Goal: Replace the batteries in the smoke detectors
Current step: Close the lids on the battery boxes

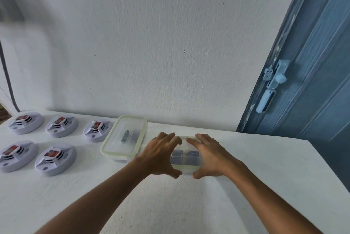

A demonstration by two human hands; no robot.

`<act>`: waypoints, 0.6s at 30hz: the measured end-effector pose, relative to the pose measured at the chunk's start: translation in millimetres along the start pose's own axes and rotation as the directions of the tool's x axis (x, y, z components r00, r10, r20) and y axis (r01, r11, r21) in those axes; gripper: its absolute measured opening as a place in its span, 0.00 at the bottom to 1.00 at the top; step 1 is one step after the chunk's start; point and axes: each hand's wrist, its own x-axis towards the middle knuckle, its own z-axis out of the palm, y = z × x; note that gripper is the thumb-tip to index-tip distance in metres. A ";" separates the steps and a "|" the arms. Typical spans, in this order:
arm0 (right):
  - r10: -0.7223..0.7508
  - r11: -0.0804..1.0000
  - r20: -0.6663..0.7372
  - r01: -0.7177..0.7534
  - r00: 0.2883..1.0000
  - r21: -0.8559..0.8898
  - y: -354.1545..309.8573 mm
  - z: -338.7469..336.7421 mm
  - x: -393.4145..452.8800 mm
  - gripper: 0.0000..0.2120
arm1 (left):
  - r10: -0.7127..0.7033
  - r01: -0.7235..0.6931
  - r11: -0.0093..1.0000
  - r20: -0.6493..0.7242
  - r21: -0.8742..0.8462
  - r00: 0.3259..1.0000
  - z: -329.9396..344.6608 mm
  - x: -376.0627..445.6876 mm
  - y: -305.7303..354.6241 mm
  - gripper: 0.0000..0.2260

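**Head view: both hands on a small battery box**

Head-camera footage shows a white desk [255, 158] set against a pale wall [151, 44], with a blue door [312, 72] at the right. A small clear box [186, 159] with a pale green rim is gripped from both sides: the left hand [161, 155] is curled round its left end and the right hand [210, 156] round its right end, fingers over the far edge and thumbs at the near edge. Dark batteries [189, 155] can be made out through the lid (their number cannot be told).

Just left of it, a larger lidded box [125, 138] is lying on the desk, a small grey item visible inside. Further left, five white round smoke detectors [56, 159] are laid out in two rows, three behind and two in front, each with a red-labelled battery seen in its upturned face.
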 end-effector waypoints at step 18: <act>0.299 0.952 -0.036 -0.296 0.953 0.085 -21.3 -4.0 -4.5 0.43 | -0.379 0.281 0.857 -0.157 -0.433 0.912 -0.7 -12.4 16.8 0.30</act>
